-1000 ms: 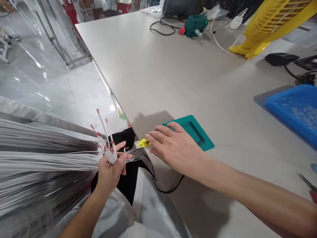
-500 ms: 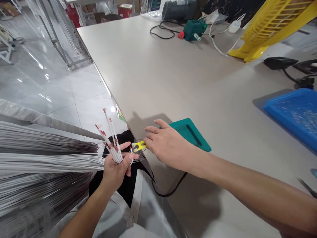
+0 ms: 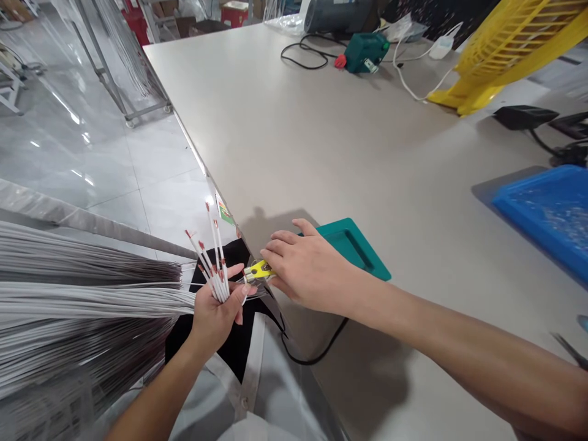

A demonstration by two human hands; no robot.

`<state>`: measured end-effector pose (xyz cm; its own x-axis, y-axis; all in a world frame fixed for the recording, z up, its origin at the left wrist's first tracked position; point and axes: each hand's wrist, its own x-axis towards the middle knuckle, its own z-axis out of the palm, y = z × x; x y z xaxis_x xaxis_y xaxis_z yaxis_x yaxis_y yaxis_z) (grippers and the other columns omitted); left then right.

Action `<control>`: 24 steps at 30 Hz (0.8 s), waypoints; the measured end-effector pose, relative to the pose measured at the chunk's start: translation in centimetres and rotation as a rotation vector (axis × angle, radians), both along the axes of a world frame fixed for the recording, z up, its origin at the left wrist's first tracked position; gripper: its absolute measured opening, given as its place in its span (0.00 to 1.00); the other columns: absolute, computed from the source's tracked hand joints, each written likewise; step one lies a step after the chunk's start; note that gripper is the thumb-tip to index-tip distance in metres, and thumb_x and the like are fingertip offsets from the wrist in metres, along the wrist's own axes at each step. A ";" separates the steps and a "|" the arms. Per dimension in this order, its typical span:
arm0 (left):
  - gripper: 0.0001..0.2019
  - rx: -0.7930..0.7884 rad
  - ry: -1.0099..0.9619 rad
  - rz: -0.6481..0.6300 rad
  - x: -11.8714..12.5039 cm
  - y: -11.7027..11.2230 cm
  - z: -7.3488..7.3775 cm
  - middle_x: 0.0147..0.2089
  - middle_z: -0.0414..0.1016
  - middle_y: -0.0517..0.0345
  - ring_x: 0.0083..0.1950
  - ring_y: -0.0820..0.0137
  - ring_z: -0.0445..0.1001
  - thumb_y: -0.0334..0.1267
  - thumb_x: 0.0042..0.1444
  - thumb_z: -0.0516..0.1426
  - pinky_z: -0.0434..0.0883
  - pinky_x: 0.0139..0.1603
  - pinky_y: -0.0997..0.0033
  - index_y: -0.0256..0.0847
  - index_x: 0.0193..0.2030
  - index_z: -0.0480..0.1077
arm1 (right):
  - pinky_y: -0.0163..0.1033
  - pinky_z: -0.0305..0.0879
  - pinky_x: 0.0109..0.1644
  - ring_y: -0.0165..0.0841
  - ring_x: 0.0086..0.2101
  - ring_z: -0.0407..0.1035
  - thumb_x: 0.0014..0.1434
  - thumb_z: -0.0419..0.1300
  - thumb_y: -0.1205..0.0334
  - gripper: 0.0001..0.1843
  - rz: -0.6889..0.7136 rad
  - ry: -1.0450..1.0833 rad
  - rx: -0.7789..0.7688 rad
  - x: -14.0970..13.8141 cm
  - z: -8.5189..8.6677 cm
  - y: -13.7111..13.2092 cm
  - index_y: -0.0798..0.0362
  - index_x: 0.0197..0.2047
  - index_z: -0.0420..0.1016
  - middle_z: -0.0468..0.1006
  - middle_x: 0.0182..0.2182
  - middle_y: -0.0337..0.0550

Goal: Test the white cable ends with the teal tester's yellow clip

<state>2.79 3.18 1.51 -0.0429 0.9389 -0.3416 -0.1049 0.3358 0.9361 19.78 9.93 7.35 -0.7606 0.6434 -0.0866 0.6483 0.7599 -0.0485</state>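
Observation:
My left hand (image 3: 214,313) is closed around a small bunch of white wires (image 3: 214,268) whose red-tipped ends fan upward. They come from a big sheaf of white wires (image 3: 82,306) stretching off to the left. My right hand (image 3: 309,269) rests at the table's near edge, fingers pinched on a small yellow tool (image 3: 257,270) with a black cord (image 3: 316,352) trailing from it. The tool's tip meets thin wire ends beside my left thumb. A teal tray (image 3: 362,248) lies just behind my right hand.
A blue bin (image 3: 546,214) sits at the right on the beige table (image 3: 321,135). A yellow crate (image 3: 509,43), a green device (image 3: 365,50), cables and a black adapter (image 3: 521,114) lie at the far side. Glossy floor and a metal rack (image 3: 124,79) are to the left.
My right hand slid left off the teal tray and closed on the yellow tool, bringing it to the wire ends. The left hand shifted slightly right with its wires.

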 end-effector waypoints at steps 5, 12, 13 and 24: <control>0.23 -0.003 0.017 0.033 -0.1 -0.1 0.3 0.27 0.77 0.53 0.13 0.79 0.61 0.43 0.46 0.63 0.60 0.13 0.77 0.32 0.47 0.67 | 0.53 0.48 0.52 0.45 0.43 0.66 0.53 0.61 0.53 0.27 -0.015 0.017 0.088 0.2 -0.6 -0.3 0.63 0.51 0.66 0.75 0.40 0.55; 0.23 0.023 0.035 0.028 -1.0 -0.7 0.1 0.30 0.77 0.54 0.15 0.80 0.60 0.42 0.50 0.61 0.59 0.15 0.77 0.34 0.51 0.64 | 0.55 0.50 0.53 0.45 0.43 0.67 0.53 0.60 0.48 0.29 -0.020 0.063 0.097 0.5 -0.7 -0.2 0.62 0.51 0.67 0.76 0.38 0.55; 0.24 0.029 0.030 0.039 -1.2 -0.8 0.1 0.30 0.77 0.54 0.15 0.80 0.60 0.42 0.50 0.61 0.59 0.15 0.77 0.35 0.52 0.64 | 0.55 0.51 0.53 0.45 0.43 0.67 0.53 0.59 0.47 0.29 -0.010 0.103 0.112 0.5 -0.7 -0.4 0.62 0.50 0.68 0.76 0.38 0.55; 0.08 0.025 -0.175 0.095 -3.6 -2.0 1.0 0.25 0.71 0.62 0.16 0.82 0.56 0.39 0.51 0.60 0.51 0.13 0.82 0.38 0.34 0.67 | 0.34 0.69 0.32 0.28 0.30 0.69 0.57 0.56 0.65 0.12 -0.261 1.019 -0.612 -4.7 -2.8 -4.2 0.54 0.45 0.73 0.73 0.34 0.45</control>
